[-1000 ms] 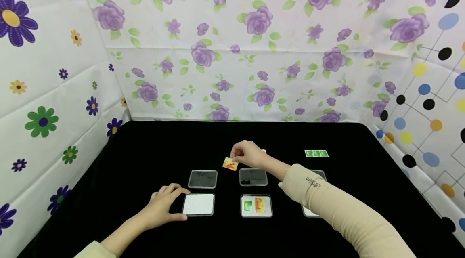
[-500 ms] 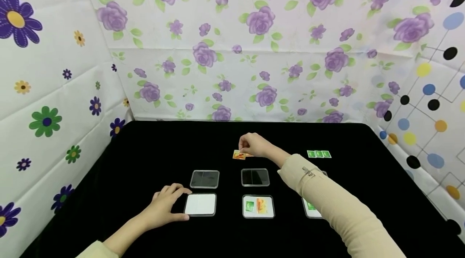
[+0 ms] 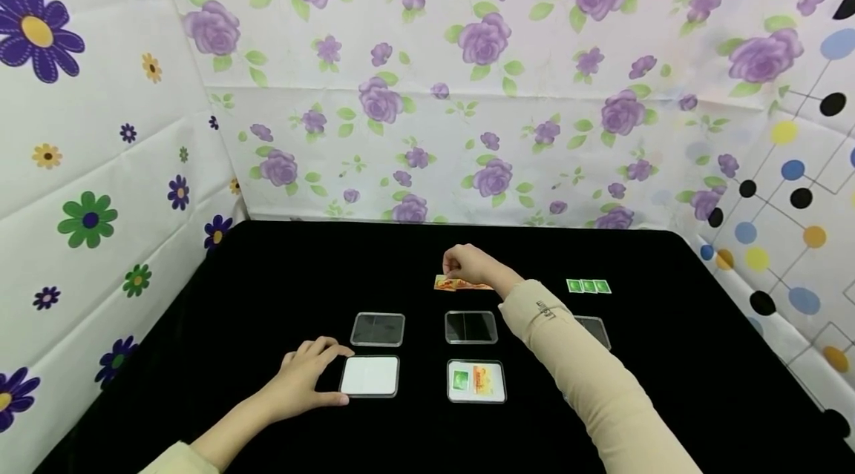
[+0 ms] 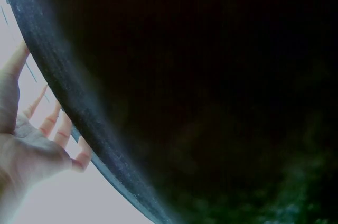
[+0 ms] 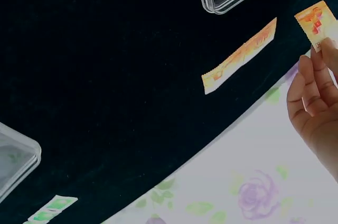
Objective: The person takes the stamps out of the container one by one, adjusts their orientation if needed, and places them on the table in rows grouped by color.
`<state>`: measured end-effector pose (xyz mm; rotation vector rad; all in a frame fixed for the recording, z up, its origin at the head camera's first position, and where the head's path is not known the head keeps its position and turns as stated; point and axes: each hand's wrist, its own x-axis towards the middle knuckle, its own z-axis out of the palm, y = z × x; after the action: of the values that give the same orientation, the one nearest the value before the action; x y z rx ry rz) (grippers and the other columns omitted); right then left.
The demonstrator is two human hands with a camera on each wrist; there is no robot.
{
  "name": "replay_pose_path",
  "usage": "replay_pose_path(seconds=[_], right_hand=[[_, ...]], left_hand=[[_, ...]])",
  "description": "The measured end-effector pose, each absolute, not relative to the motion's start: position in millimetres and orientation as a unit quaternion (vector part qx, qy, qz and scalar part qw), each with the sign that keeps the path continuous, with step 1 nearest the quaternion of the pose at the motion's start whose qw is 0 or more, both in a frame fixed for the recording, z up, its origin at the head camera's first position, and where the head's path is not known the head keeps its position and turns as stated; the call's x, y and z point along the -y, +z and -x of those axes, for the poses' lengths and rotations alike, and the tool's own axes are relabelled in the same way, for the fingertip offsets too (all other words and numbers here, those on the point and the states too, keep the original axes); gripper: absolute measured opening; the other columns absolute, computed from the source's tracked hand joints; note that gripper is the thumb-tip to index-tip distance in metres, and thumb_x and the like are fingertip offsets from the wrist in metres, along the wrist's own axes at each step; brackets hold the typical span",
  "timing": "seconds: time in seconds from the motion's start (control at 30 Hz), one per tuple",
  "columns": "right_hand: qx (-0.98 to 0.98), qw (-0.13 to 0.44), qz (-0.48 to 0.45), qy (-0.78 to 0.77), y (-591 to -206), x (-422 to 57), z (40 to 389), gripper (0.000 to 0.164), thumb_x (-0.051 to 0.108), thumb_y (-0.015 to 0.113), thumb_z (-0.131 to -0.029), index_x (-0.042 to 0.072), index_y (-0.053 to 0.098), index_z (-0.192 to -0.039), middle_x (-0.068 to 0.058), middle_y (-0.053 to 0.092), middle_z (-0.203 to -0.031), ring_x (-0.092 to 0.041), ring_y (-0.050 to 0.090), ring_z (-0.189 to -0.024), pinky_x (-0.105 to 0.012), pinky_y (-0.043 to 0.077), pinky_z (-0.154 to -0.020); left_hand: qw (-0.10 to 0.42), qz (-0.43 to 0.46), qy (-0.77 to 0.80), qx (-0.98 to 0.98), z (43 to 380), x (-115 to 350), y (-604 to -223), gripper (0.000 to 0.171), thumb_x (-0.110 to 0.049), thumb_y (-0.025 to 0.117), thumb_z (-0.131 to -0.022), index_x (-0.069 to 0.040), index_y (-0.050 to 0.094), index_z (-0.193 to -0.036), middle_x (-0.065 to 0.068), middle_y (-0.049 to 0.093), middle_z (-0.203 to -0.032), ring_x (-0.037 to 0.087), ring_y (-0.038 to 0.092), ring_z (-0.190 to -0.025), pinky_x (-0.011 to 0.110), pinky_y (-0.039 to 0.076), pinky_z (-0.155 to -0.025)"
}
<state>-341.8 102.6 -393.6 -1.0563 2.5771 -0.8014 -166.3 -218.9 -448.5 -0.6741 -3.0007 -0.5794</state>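
My right hand (image 3: 471, 265) is over the back middle of the black table. Its thumb and fingertips pinch a small orange stamp with toothed edges (image 5: 316, 22). Beside that stamp lies a strip of orange stamps (image 5: 240, 57), partly behind the hand in the head view. My left hand (image 3: 306, 376) rests at the front left, thumb and index finger spread along the left side of a clear case with a white insert (image 3: 370, 375). In the left wrist view that hand (image 4: 37, 150) shows only at the left edge, fingers extended; most of that view is dark.
Behind the white-lined case is a dark clear case (image 3: 378, 329), and another stands at the middle (image 3: 470, 327). In front, a case (image 3: 476, 381) shows a green and an orange stamp. Green stamps (image 3: 588, 286) lie back right. My right sleeve (image 3: 581, 355) partly covers a right-hand case (image 3: 594, 330).
My right hand has carried the orange stamp right and slightly back, to the left end of the orange strip. The right sleeve now hides the front right case. My left hand stays put.
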Motion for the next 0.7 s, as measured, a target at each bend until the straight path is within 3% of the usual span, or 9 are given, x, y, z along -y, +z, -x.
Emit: replay_pose_path(seconds=[0.4,0.7], right_hand=[[-0.905,0.122,0.333,-0.233,-411,-88,352,0.004,0.001,0.058,-0.091,-0.001,0.06,-0.088,-0.01,0.057,-0.078,-0.011,0.044,-0.064,-0.023,0.039,-0.063],[-0.944,0.052,0.289,-0.151,-424,-74,354,0.013,-0.002,0.058,-0.088,0.007,0.061,-0.078,-0.004,0.057,-0.074,-0.013,0.045,-0.064,-0.026,0.038,-0.062]], left_hand=[[0.002,0.213,-0.19,0.958,165,218,-448,0.064,-0.041,0.08,-0.066,-0.017,0.056,-0.121,0.008,0.054,-0.123,0.032,0.05,-0.109,0.058,0.039,-0.085],[0.002,0.213,-0.189,0.959,166,218,-449,0.065,-0.042,0.08,-0.066,-0.018,0.056,-0.121,0.009,0.054,-0.124,0.032,0.05,-0.11,0.058,0.039,-0.085]])
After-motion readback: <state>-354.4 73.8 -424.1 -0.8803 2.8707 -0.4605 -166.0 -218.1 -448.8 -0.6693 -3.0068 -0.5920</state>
